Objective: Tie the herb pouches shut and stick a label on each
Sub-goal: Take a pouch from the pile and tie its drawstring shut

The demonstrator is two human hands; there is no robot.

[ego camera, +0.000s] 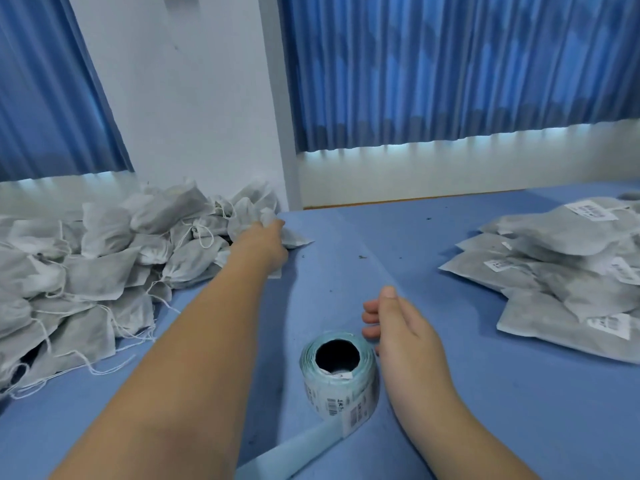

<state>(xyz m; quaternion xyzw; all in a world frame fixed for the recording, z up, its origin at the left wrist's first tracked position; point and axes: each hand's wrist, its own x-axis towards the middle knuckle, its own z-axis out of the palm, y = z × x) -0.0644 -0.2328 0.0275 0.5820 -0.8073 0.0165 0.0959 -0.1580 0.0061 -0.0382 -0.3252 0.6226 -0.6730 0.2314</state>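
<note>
My left hand (266, 242) is reaching to the middle left of the frame, closing around a pouch (292, 237) at the near edge of the untied heap (104, 258); my fingers are hidden behind the hand, so I am judging the grip from the fabric bunching around it, and I cannot tell how firm it is. My right hand (398, 327) is hovering low in the centre, loosely curled and holding nothing, just beside the label roll (341, 372), which is standing on end on the blue counter (398, 237) with its backing strip (294, 452) trailing toward the bottom edge. The labelled pouches (568, 271) are lying stacked at the right, well apart from the heap. The risk I am seeing: loose drawstrings (110, 365) are straggling everywhere through the heap, so pulling this pouch could be dragging neighbours along or snagging a cord and spilling herbs, since its mouth is probably still open. My right wrist is also sitting close enough to knock the roll over.
</note>
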